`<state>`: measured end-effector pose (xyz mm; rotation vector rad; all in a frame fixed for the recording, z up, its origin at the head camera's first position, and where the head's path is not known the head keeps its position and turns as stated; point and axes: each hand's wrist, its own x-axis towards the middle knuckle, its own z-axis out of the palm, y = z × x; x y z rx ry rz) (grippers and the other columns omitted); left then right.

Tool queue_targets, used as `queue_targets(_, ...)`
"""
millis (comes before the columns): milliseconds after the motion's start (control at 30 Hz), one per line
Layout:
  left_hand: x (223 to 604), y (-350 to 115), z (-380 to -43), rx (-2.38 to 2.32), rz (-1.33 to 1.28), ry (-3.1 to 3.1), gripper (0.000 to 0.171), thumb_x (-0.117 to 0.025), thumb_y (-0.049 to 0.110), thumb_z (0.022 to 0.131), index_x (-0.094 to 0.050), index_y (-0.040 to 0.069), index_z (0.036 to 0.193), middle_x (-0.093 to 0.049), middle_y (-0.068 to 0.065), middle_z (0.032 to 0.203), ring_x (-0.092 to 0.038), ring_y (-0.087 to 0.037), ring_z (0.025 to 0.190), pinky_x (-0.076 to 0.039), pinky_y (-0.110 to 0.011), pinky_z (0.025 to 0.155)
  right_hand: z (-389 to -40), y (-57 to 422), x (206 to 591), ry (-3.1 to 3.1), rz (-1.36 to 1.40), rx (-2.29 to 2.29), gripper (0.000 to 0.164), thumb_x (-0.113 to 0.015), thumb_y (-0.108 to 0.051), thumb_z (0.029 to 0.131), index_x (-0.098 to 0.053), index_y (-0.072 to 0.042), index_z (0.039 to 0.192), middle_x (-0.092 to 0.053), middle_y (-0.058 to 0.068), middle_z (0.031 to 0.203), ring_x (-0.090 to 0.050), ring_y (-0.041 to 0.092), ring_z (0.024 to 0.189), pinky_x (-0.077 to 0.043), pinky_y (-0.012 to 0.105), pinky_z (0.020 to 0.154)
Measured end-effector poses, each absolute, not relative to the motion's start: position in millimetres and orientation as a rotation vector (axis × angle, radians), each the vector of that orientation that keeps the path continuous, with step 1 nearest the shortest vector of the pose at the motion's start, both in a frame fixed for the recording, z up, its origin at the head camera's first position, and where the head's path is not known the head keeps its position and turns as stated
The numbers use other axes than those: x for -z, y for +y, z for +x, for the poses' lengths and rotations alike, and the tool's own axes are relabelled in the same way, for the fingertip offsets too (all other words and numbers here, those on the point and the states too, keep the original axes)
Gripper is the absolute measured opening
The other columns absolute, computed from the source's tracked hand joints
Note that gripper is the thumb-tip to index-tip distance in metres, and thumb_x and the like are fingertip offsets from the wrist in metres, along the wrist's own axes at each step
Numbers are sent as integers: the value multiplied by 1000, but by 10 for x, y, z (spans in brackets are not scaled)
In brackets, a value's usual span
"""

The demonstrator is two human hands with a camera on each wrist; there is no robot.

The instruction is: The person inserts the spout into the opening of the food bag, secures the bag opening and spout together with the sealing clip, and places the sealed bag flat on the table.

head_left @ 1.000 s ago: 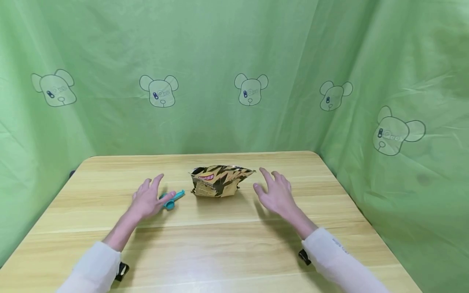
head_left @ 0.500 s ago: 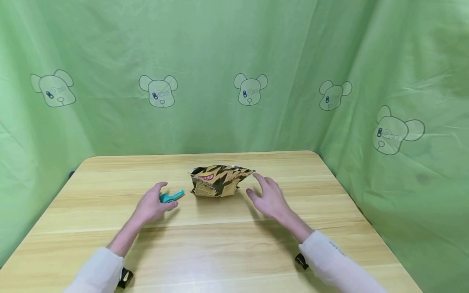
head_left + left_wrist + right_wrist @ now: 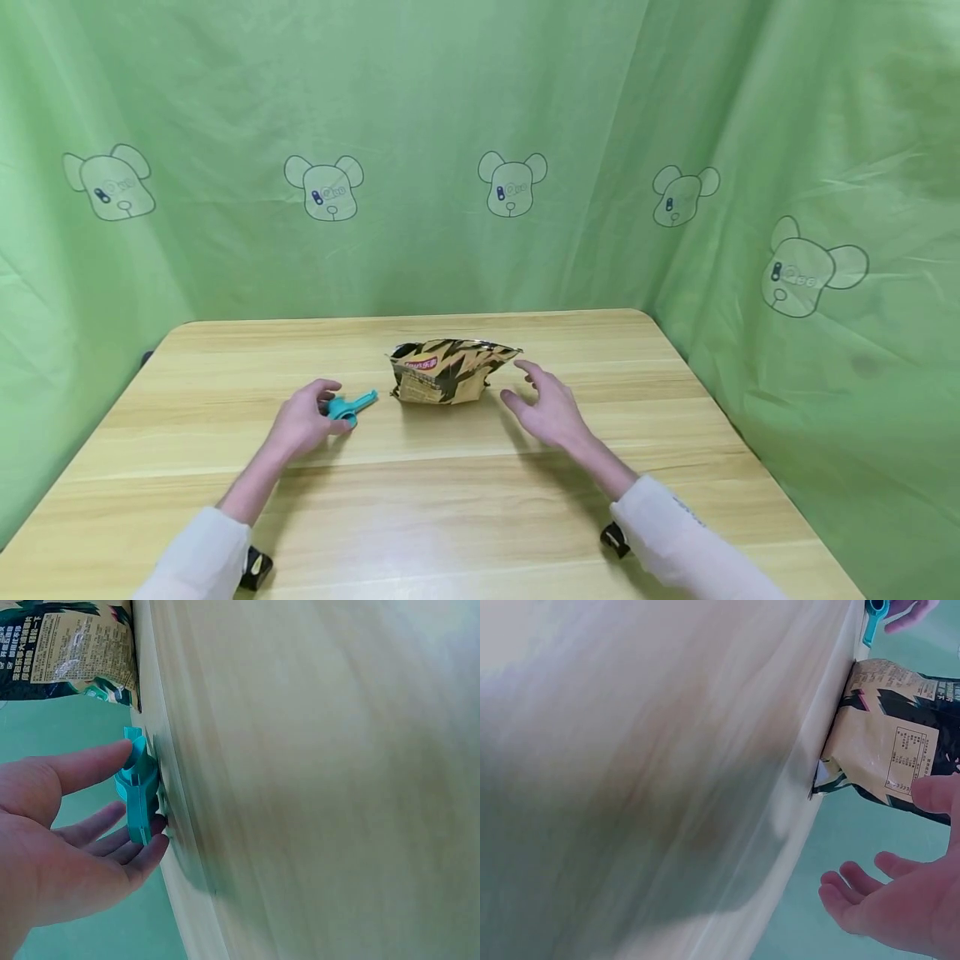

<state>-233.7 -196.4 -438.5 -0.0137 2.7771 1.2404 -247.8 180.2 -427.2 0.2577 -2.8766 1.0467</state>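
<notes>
In the head view, my left hand (image 3: 300, 419) has its thumb and fingers around a teal bag clip (image 3: 363, 401) with a round spout, which is on the table. In the left wrist view the thumb meets the spout of the clip (image 3: 139, 796) and the curled fingertips are at its other end, close to the tabletop. Right of it stands a crumpled gold-and-black chip bag (image 3: 450, 375), its top edge pointing right. My right hand (image 3: 551, 408), fingers parted and loosely bent, is just beside the bag's right end, holding nothing.
The wooden table (image 3: 465, 517) has rounded far corners. A green curtain (image 3: 420, 258) printed with bear heads hangs behind it and along both sides. Black bands (image 3: 615, 540) show beneath the white sleeves (image 3: 675, 533).
My left hand has lowered around the clip, its fingers closing in and the clip turning slightly. My right hand has moved left, nearer the chip bag, which stays put.
</notes>
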Motion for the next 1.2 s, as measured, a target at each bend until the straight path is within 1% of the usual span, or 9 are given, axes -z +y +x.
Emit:
queue_targets(200, 4390, -1978, -2349, -1254, -18, 2784, 64, -81, 10, 84, -52, -1, 140, -58, -25, 140, -56, -42, 126, -46, -57, 106, -2478, 1775, 4252, -2864, 208, -1180, 65, -65, -41, 96, -44, -15, 152, -58, 23, 141, -56, 40, 129, -47, 62, 104)
queue_targets(400, 4403, -1995, -2350, -1276, -21, 2796, 53, -77, 8, 87, -56, -4, 135, -63, -25, 133, -60, -42, 123, -48, -55, 104, -2454, 1747, 4203, -2849, 172, -1290, 58, -64, -40, 97, -51, -13, 146, -64, 19, 132, -61, 35, 123, -48, 55, 104)
queue_targets(533, 4407, -1994, -2350, -1281, -37, 2798, 49, -78, 9, 87, -59, -4, 130, -66, -23, 126, -63, -38, 116, -50, -52, 99, -2450, 1729, 4183, -2850, 154, -1327, 55, -64, -42, 97, -56, -11, 142, -69, 15, 127, -64, 32, 120, -50, 52, 103)
queue_targets(700, 4402, -1992, -2354, -1254, -47, 2820, 45, -79, 11, 86, -63, -3, 126, -69, -21, 120, -65, -34, 110, -52, -50, 96, -2452, 1707, 4166, -2856, 140, -1357, 50, -64, -43, 97, -62, -10, 134, -71, 12, 124, -67, 30, 115, -53, 49, 99)
queue_targets(833, 4394, -1988, -2357, -1240, -39, 2824, 44, -80, 12, 85, -65, -2, 123, -70, -19, 116, -66, -32, 106, -53, -48, 93, -2452, 1691, 4156, -2868, 136, -1372, 41, -65, -42, 97, -67, -10, 124, -72, 8, 118, -68, 26, 107, -54, 46, 94)
queue_targets(900, 4393, -1986, -2359, -1237, -30, 2819, 43, -81, 13, 84, -66, -2, 122, -71, -18, 114, -66, -30, 104, -54, -46, 91, -2451, 1682, 4152, -2876, 144, -1392, 39, -65, -40, 97, -68, -9, 121, -72, 8, 115, -68, 27, 105, -55, 44, 91)
queue_targets(1067, 4360, -1956, -2357, -1241, 4, 2794, 44, -83, 12, 82, -68, 0, 122, -72, -15, 111, -67, -27, 101, -55, -44, 89, -2442, 1652, 4140, -2897, 182, -1450, 41, -64, -38, 98, -67, -5, 122, -72, 13, 111, -69, 33, 103, -58, 40, 84)
queue_targets(1200, 4311, -1900, -2341, -1278, 13, 2746, 45, -83, 10, 80, -69, 1, 122, -73, -13, 112, -67, -26, 103, -55, -43, 91, -2422, 1612, 4124, -2920, 200, -1487, 40, -63, -37, 99, -68, -3, 120, -73, 16, 106, -70, 30, 95, -58, 38, 82)
